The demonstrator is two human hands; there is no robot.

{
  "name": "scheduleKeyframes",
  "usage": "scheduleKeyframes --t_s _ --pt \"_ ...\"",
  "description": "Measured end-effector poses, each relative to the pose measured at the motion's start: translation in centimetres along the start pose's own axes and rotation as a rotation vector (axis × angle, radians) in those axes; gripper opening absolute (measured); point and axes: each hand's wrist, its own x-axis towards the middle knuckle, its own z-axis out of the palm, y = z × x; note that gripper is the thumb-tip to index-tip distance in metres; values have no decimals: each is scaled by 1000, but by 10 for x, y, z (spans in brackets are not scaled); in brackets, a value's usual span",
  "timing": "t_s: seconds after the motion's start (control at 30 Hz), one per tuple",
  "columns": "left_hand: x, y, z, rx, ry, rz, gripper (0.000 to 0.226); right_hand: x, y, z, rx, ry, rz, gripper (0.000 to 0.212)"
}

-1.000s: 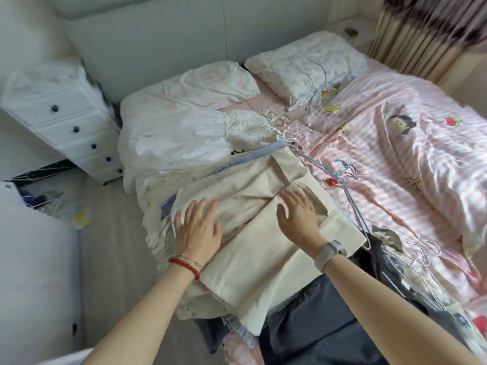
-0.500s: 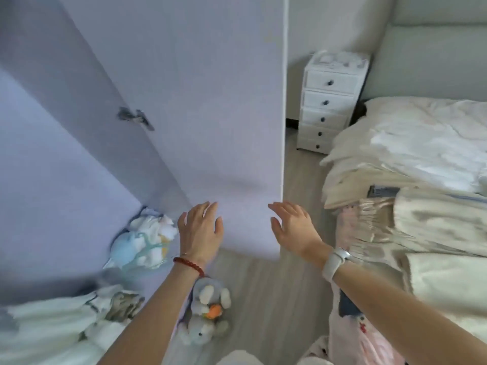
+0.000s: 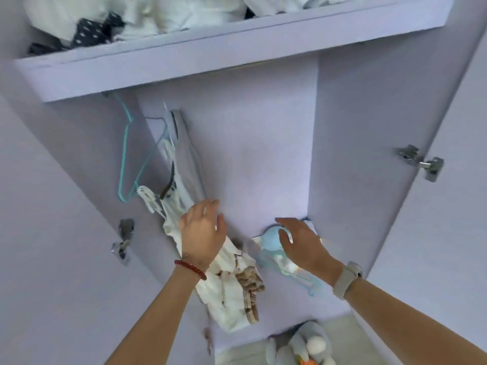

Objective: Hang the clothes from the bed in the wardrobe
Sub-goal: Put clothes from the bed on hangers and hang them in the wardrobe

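Although a second ago both hands lay flat on the beige clothes on the bed, the view has since swung past the open door and now looks into the wardrobe (image 3: 276, 159), with the bed and its pile out of sight. Neither hand brought anything across, so I judge no garment from the bed has yet been carried over; this looks like a check of the hanging space before going back for one.

Nearest, at the bottom right, a plush toy (image 3: 305, 346) sits on the floor by the wardrobe's base. Both forearms reach up and forward from the lower edge. The left hand (image 3: 203, 230), with a red bracelet (image 3: 190, 269) at the wrist, is relaxed with fingers spread and grasps nothing; it hovers in front of a white garment (image 3: 229, 291) that hangs at the left of the compartment, and whether it touches the cloth cannot be told. The right hand (image 3: 300, 243), above a watch (image 3: 347, 279), is likewise released, palm turned left, fingers loosely extended, in front of a pale blue item (image 3: 271, 239) lying on the wardrobe floor; contact there is unclear too.

Farther in on the left, an empty teal hanger (image 3: 126, 159) dangles beside the hung clothes, a likely candidate for the next garment. Farthest, a shelf (image 3: 237, 46) carries heaped white and dark fabrics.
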Motion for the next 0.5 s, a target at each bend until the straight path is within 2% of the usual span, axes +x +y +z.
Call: scheduleKeyframes --t_s 0.17,0.27,0.37,0.5 --pt "27 -51 -30 46 152 -190 34 87 -64 34 172 -88 -147 29" --pt "54 -76 -43 137 169 -337 43 136 -105 43 251 -103 -198 24" --pt "84 -93 -50 230 168 -408 51 180 -139 51 306 -94 -208 23" --pt "116 -107 -43 312 95 -521 62 222 -170 66 243 -158 -204 49"
